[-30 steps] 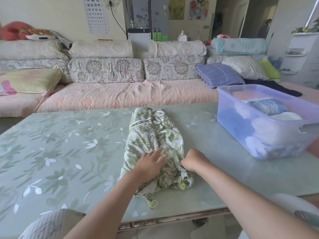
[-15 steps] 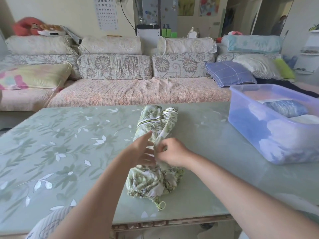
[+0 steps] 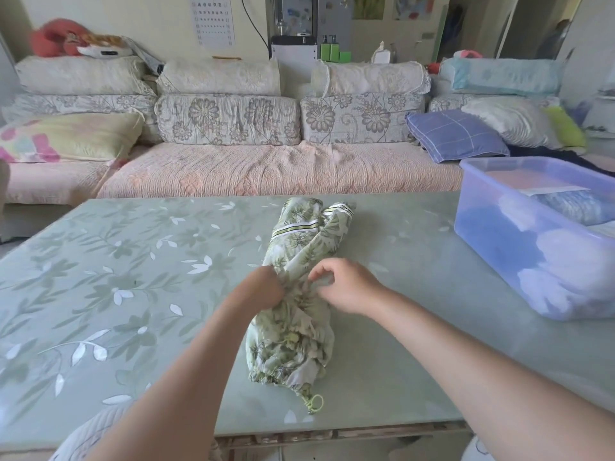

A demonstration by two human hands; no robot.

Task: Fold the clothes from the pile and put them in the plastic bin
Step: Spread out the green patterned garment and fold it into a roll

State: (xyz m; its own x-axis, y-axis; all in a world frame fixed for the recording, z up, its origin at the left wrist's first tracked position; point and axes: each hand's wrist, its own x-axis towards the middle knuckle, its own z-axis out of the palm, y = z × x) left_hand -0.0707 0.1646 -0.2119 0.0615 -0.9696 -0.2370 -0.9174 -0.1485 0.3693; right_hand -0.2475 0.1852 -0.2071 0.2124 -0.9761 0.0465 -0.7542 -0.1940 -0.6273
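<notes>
A green leafy garment [image 3: 293, 344] lies in a long bundle in the middle of the table [image 3: 133, 294], with its cord loop [image 3: 315, 403] at the near end. Both hands hold its middle. The left hand [image 3: 263, 291] has its fingers curled into the cloth, and the right hand [image 3: 346, 287] pinches a fold just beside it. The see-through plastic bin [image 3: 472, 168] sits on the right side of the table, well apart from the bundle. Inside it are folded clothes [image 3: 579, 204], blue and white ones, piled close together.

green leaf-print garment [image 3: 301, 261], translucent blue bin [image 3: 532, 261]
</notes>
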